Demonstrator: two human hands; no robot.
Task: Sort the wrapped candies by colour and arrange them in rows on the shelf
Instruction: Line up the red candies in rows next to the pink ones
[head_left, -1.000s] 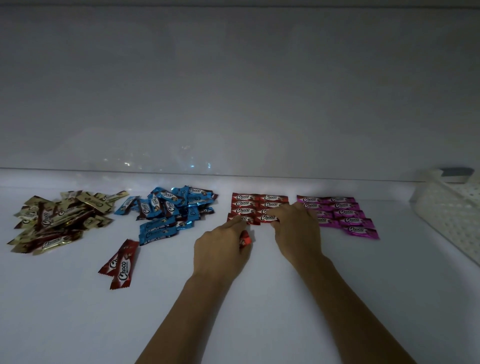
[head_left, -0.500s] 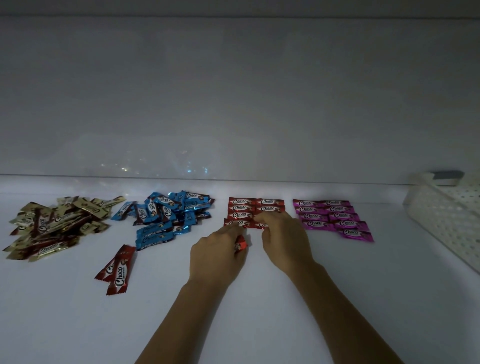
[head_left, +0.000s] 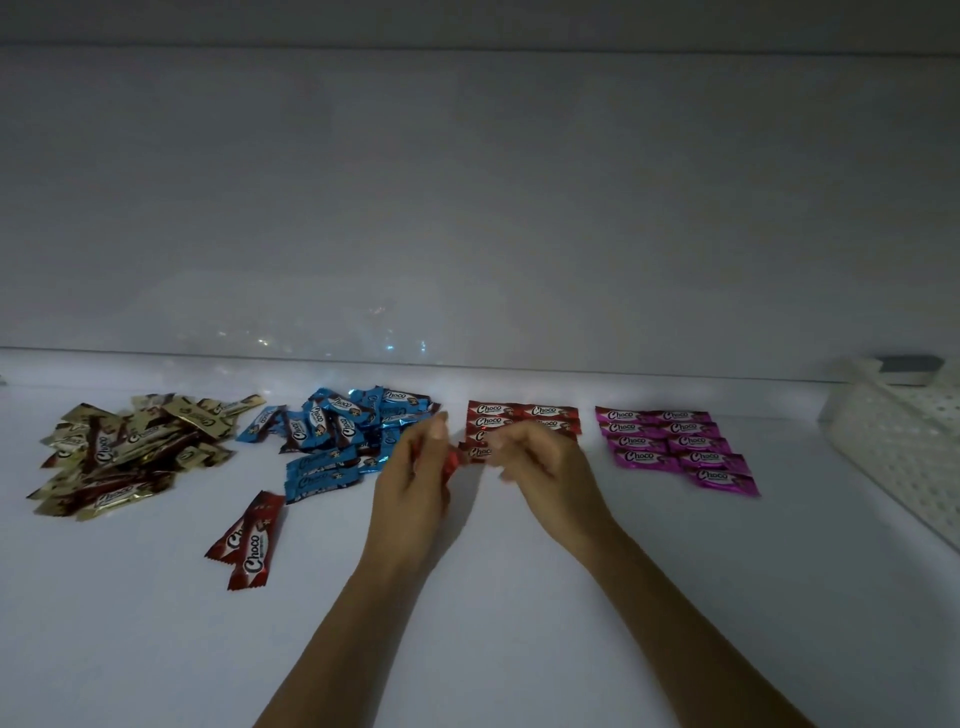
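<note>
left hand (head_left: 415, 483) pinches a red candy (head_left: 451, 464) in front of the red rows (head_left: 550, 413); right hand (head_left: 543, 465) hides maybe half of them, grip too blurry to tell.

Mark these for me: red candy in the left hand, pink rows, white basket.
red candy (head_left: 450, 464), head view, exposed bit of its wrapper.
pink rows (head_left: 693, 441), head view, label of a third-row wrapper.
white basket (head_left: 893, 452), head view, perforated side wall.
</note>
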